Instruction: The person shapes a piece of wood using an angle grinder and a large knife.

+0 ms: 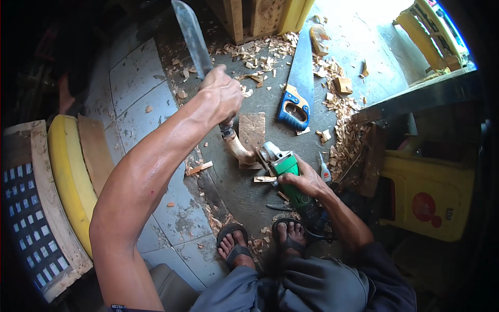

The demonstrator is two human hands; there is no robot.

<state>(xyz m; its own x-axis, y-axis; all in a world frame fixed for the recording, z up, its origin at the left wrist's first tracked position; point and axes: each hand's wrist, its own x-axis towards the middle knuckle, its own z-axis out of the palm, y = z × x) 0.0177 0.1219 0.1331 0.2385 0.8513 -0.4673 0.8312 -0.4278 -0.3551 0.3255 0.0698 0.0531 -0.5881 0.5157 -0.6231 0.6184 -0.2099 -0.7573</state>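
My left hand (pixel 221 93) grips a machete (pixel 195 47), its long blade pointing up and away from me. Below the fist its curved pale wooden handle (pixel 238 146) reaches down over a wooden block (pixel 252 125). My right hand (pixel 306 182) is closed round a green angle grinder (pixel 291 184), whose head is at the lower end of that handle; whether they touch I cannot tell. A small wood piece (pixel 264 179) lies by the grinder. Beyond them rests a blue-handled handsaw (pixel 296 104), and a small white bottle (pixel 325 170) is just right of my right hand.
Wood shavings (pixel 340 130) cover much of the concrete floor, with tiles (pixel 135 83) to the left. A slatted crate (pixel 39 135) and yellow piece (pixel 70 177) stand at left, a wooden structure (pixel 260 21) ahead, a dark ledge (pixel 400 99) and yellow plastic container (pixel 416 197) at right.
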